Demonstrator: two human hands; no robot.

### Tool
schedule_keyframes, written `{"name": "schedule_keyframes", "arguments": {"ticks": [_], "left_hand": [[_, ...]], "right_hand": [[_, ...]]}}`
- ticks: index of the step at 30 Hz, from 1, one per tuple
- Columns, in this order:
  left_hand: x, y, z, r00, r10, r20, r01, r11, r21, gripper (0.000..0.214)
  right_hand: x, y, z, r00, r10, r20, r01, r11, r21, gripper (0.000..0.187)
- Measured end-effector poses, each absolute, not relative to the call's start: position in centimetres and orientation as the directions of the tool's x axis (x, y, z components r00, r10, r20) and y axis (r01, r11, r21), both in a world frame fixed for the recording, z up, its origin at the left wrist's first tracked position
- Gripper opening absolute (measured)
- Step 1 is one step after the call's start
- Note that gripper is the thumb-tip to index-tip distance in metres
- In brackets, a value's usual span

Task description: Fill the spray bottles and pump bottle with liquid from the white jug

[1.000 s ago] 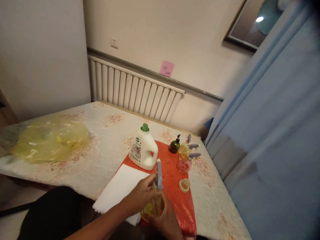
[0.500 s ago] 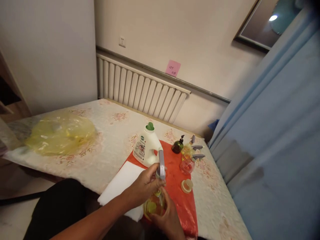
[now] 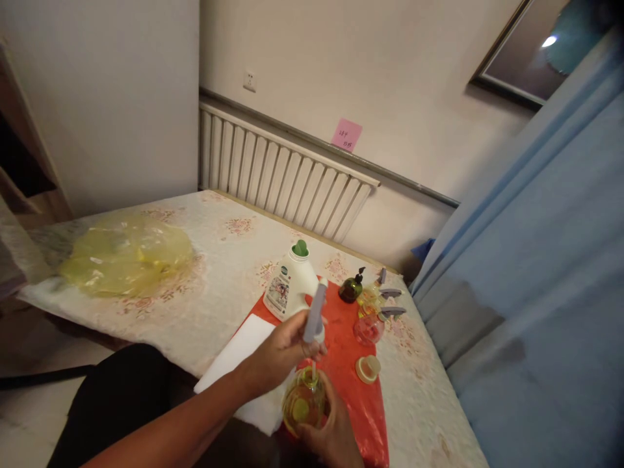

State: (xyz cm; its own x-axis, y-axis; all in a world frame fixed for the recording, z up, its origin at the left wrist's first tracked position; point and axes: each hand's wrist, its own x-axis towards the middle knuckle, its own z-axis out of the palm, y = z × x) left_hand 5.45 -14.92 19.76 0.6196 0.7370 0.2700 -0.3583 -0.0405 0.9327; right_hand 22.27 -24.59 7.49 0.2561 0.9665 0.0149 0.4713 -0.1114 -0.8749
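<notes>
My left hand [image 3: 287,344] is closed around a grey and white trigger spray head [image 3: 316,315], held just above the neck of a round yellow-tinted bottle [image 3: 301,409]. The spray head's thin tube reaches down into the bottle's mouth, and a gap shows between head and neck. My right hand [image 3: 331,422] grips the bottle's right side, fingers wrapped about its body. Some liquid shows inside the glassy bottle. Behind my left hand stands a white detergent jug [image 3: 292,286] with a green spout in its open top.
On the red plastic sheet [image 3: 348,390] sit a cream cap [image 3: 368,368], a dark green pump bottle [image 3: 351,287] and a pink spray bottle [image 3: 369,329], with yellow spray bottles behind. White paper [image 3: 236,351] lies left; a yellow plastic bag [image 3: 129,253] lies farther left.
My left hand has lifted the spray head off the bottle's neck and tilted it, so the tube now shows. My right hand still holds the bottle. The view has shifted slightly.
</notes>
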Motion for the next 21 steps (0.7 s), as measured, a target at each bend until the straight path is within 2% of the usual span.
{"name": "schedule_keyframes", "arguments": {"ticks": [2,4,7,11,15,17,21], "left_hand": [[4.9,-13.7,19.5,0.455,0.845,0.280,-0.509,-0.011,0.861,0.035],[4.0,-12.2,19.4,0.274,0.921,0.278,-0.612,-0.056,0.789,0.035],[2.5,-9.8,18.7,0.165,0.956,0.244,-0.714,-0.055,0.698,0.032],[1.2,-6.9,15.6,0.267,0.952,0.150,-0.764,0.114,0.635,0.026],[0.8,-4.5,11.1,0.470,0.879,0.075,-0.747,0.352,0.564,0.021],[0.6,-3.4,9.2,0.551,0.832,0.065,-0.732,0.445,0.516,0.020],[-0.1,-1.5,6.3,0.658,0.746,0.106,-0.687,0.536,0.490,0.024]], "right_hand": [[22.6,-24.5,7.0,0.271,0.963,-0.004,0.471,-0.136,-0.871,0.086],[23.1,-24.3,6.3,0.287,0.958,-0.013,0.460,-0.150,-0.875,0.085],[24.0,-23.7,5.4,0.344,0.939,-0.012,0.437,-0.171,-0.883,0.086],[25.3,-22.0,6.3,0.398,0.916,0.054,0.469,-0.153,-0.870,0.085],[26.6,-19.2,10.5,0.381,0.911,0.158,0.578,-0.101,-0.809,0.079],[26.9,-17.5,13.2,0.349,0.923,0.163,0.608,-0.091,-0.788,0.078],[27.3,-13.6,18.0,0.337,0.903,0.266,0.698,-0.050,-0.714,0.080]]}}
